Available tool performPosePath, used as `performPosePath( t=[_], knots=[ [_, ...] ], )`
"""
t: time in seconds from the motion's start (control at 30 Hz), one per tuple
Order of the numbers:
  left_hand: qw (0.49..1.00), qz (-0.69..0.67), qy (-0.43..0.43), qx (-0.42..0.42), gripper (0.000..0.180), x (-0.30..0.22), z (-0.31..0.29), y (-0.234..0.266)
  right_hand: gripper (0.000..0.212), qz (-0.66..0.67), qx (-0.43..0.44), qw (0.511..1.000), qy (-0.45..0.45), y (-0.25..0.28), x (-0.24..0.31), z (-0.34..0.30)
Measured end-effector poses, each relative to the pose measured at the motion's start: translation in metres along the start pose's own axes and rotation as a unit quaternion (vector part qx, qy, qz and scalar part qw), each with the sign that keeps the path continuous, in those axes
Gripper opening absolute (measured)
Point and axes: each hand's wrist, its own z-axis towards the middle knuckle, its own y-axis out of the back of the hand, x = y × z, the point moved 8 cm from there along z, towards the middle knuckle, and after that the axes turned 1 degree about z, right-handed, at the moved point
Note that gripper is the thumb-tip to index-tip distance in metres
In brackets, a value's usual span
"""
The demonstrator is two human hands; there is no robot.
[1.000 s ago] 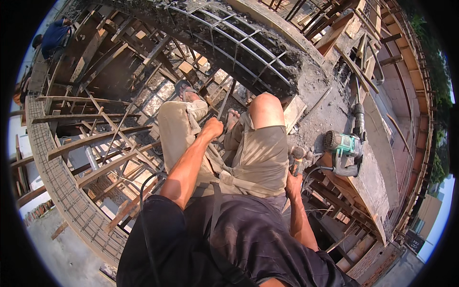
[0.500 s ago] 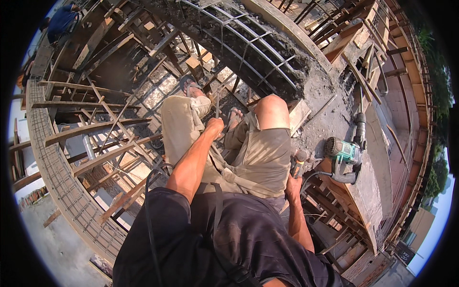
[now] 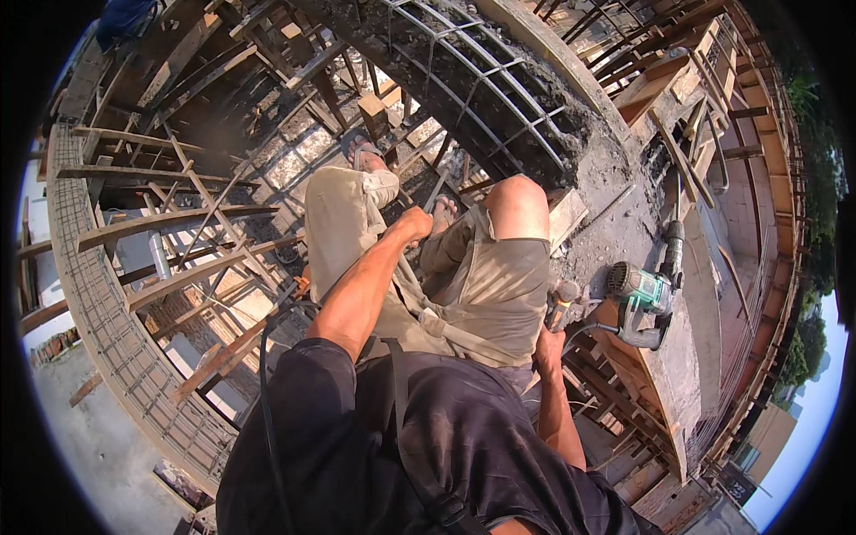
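My left hand [image 3: 412, 225] is closed between my knees round a slim grey metal bar [image 3: 436, 190], like a chisel. The bar's free end points away from me, tilted to the right; its lower part is hidden by my fist. Beside my right thigh, my right hand [image 3: 548, 346] grips a hammer [image 3: 559, 314] by its orange and black handle. The hammer's head is up, next to my bare knee. To the right of it, a teal and black demolition hammer [image 3: 640, 290] lies on the concrete, its long nose pointing away from me.
Ahead, a steel rebar cage [image 3: 486, 85] lies in a trench-like beam form. Rough concrete [image 3: 606, 223] with rubble is at my right. Timber props and planks [image 3: 178, 227] criss-cross over a drop on the left. A black cable [image 3: 265, 383] runs by my left arm. Another person [image 3: 125, 20] is at far left.
The bar in my left hand has swung from nearly upright to a rightward tilt, and the hand has shifted slightly right. My right hand still holds the hammer. The view has shifted a little.
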Motion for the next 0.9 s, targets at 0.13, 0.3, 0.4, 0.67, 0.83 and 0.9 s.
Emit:
performPosePath(
  t=[0.13, 0.3, 0.4, 0.67, 0.83, 0.9],
  knots=[
    [0.997, -0.076, 0.007, 0.019, 0.049, 0.003, -0.023, -0.004, 0.038, 0.02, 0.026, 0.999, -0.004, -0.005, -0.001, 0.0],
    [0.958, -0.28, -0.043, -0.041, 0.049, -0.047, -0.067, 0.037, 0.044, 0.051, 0.013, 0.998, 0.021, -0.002, -0.014, 0.008],
    [0.934, -0.351, -0.059, 0.001, 0.044, -0.048, -0.039, 0.051, 0.037, 0.023, 0.023, 0.999, 0.019, -0.004, -0.002, 0.002],
    [0.681, -0.704, -0.004, 0.199, 0.028, -0.115, -0.039, 0.018, 0.022, -0.095, 0.053, 0.986, 0.125, 0.025, 0.137, -0.079],
    [0.536, -0.8, 0.019, 0.27, 0.031, -0.151, -0.06, 0.015, 0.018, 0.0, 0.1, 0.983, 0.154, 0.02, 0.22, -0.142],
    [0.481, -0.828, 0.028, 0.286, 0.031, -0.153, -0.048, 0.017, 0.02, 0.023, 0.117, 0.982, 0.146, 0.014, 0.245, -0.161]
  ],
)
